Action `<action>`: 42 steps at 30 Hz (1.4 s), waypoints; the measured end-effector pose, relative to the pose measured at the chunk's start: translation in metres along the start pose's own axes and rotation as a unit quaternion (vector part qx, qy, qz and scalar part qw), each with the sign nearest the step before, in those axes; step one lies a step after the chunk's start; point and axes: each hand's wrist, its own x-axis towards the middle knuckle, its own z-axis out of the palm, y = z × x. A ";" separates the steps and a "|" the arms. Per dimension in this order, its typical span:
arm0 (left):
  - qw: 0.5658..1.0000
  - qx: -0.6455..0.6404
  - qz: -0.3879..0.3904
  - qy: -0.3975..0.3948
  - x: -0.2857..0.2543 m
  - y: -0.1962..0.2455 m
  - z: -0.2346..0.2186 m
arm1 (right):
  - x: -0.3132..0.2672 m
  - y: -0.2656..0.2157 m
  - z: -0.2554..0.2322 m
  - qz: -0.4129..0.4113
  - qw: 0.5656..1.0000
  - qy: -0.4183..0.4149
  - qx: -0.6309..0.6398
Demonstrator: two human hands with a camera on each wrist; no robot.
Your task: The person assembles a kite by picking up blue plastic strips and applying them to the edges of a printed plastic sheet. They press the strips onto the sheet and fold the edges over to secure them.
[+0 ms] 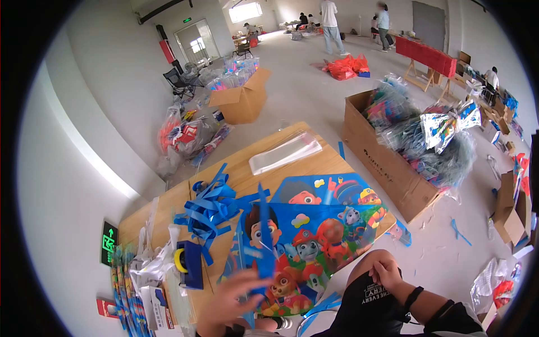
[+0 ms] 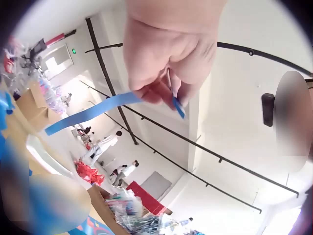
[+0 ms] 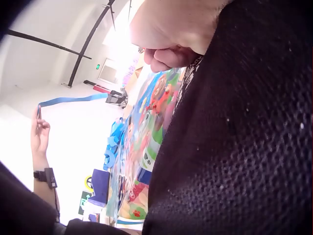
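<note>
If left hand, pinching blue strip, loosens, strip may drop onto printed sheets beyond; right hand loosely curled on leg.

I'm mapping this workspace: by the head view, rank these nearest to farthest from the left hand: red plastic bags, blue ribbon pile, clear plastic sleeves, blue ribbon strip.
1. Blue ribbon strip, pinched in the left hand.
2. Blue ribbon pile, on the table, ahead-left.
3. Clear plastic sleeves, at the table's far end.
4. Red plastic bags, on the floor beyond.
</note>
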 end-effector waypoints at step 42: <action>0.887 -0.320 -0.140 0.301 -0.148 0.076 0.111 | -0.171 -0.076 0.195 -0.143 0.915 -0.376 0.025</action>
